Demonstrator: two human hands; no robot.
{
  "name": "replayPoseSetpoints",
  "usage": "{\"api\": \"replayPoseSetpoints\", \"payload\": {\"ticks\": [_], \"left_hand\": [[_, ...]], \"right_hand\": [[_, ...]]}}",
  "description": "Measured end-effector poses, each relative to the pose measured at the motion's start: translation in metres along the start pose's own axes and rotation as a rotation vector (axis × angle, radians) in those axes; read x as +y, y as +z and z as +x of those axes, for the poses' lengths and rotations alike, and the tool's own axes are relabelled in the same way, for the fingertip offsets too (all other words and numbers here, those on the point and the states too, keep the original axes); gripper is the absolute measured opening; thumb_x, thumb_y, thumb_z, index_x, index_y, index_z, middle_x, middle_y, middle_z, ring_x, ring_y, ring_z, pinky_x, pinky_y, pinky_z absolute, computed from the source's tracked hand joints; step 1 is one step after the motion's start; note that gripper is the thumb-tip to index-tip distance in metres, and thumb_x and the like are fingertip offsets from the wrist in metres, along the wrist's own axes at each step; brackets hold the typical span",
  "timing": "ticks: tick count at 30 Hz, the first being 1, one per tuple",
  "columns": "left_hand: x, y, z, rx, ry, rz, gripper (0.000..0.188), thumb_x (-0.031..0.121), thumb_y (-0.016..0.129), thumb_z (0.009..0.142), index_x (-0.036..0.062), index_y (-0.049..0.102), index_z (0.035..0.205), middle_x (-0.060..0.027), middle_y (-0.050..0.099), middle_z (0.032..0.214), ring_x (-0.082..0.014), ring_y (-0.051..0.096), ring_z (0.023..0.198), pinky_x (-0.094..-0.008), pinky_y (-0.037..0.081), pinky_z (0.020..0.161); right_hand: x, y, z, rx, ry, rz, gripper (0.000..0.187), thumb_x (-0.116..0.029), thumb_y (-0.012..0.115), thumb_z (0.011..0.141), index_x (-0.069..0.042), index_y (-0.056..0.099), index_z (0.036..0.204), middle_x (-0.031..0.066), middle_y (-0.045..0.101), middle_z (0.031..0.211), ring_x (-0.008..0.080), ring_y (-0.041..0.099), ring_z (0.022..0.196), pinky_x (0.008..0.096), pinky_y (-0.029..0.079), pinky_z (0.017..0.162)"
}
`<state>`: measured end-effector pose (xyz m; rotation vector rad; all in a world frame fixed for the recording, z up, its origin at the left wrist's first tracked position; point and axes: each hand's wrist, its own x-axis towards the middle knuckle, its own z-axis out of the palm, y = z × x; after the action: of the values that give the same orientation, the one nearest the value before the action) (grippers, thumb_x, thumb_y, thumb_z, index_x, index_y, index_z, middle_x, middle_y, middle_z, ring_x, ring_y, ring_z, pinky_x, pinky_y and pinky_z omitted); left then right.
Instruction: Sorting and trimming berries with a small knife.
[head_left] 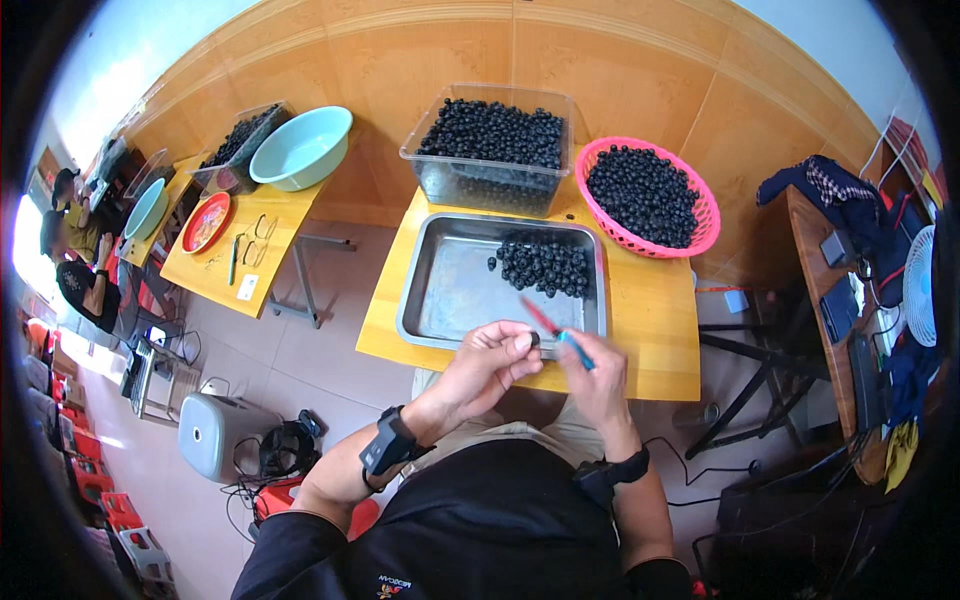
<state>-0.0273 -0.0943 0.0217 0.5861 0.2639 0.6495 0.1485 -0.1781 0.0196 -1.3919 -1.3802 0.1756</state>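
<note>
My left hand (487, 362) is closed, pinching a small dark round fruit (534, 340) between thumb and fingertips above the tray's near edge. Close by on the right, my right hand (597, 377) grips a small knife (574, 350) with a blue handle and a reddish blade pointing up and left; it is slightly blurred. The knife's blade is apart from the fruit. Under and beyond both hands sits a shallow metal tray (440, 290), with a pile of dark round fruits (545, 268) in its right half.
Behind the tray stands a clear plastic bin (487, 187) full of dark fruits. A pink basket (709, 222) at right holds more. On the left table (205, 268) are a teal basin (300, 150), a red plate (190, 240) and tools. People (80, 280) sit far left.
</note>
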Motion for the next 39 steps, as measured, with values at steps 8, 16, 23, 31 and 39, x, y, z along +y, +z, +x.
{"api": "replayPoseSetpoints", "payload": {"ticks": [8,16,23,31,39], "left_hand": [[0.008,0.005,-0.003,0.02,0.013,0.028,0.014,0.006,0.066,0.096,0.0028,0.067,0.11,-0.008,0.071,0.101,-0.0159,0.07,0.09,-0.03,0.062,0.083],[-0.001,-0.002,0.0,-0.003,-0.047,0.08,0.017,0.006,0.066,0.096,0.003,0.066,0.112,-0.006,0.069,0.106,-0.0154,0.069,0.096,-0.0305,0.062,0.087],[0.003,-0.006,-0.007,-0.017,-0.096,0.091,0.014,0.007,0.066,0.097,0.0008,0.065,0.109,-0.0075,0.069,0.105,-0.0156,0.07,0.095,-0.0294,0.062,0.087],[0.006,-0.006,-0.009,0.057,-0.123,0.15,0.014,0.011,0.067,0.097,0.0018,0.066,0.107,-0.0077,0.07,0.102,-0.0139,0.07,0.088,-0.0283,0.062,0.082],[0.011,-0.01,0.004,0.102,0.157,0.838,0.01,0.009,0.073,0.093,0.0,0.07,0.097,-0.0028,0.07,0.086,-0.0086,0.064,0.079,-0.0241,0.053,0.073]], "right_hand": [[-0.012,-0.008,0.002,-0.051,0.211,0.207,0.04,-0.032,0.069,0.097,0.005,0.069,0.112,0.01,0.068,0.085,0.0114,0.059,0.075,0.0265,0.047,0.066],[-0.026,0.004,0.006,-0.146,0.09,0.33,0.035,-0.024,0.075,0.092,0.003,0.07,0.115,0.01,0.069,0.086,0.0132,0.063,0.073,0.0266,0.049,0.065],[-0.022,-0.003,0.009,-0.286,0.029,0.29,0.031,-0.018,0.077,0.089,-0.002,0.072,0.115,0.008,0.062,0.077,0.0154,0.06,0.069,0.029,0.047,0.062],[-0.004,-0.004,0.019,-0.163,0.095,0.239,0.027,-0.015,0.075,0.089,0.0,0.07,0.112,0.009,0.066,0.086,0.0163,0.063,0.079,0.029,0.05,0.071],[0.082,-0.048,0.133,0.332,0.007,-0.27,0.038,-0.025,0.072,0.092,0.006,0.068,0.114,0.0239,0.07,0.101,0.0314,0.07,0.091,0.0382,0.052,0.081]]}}
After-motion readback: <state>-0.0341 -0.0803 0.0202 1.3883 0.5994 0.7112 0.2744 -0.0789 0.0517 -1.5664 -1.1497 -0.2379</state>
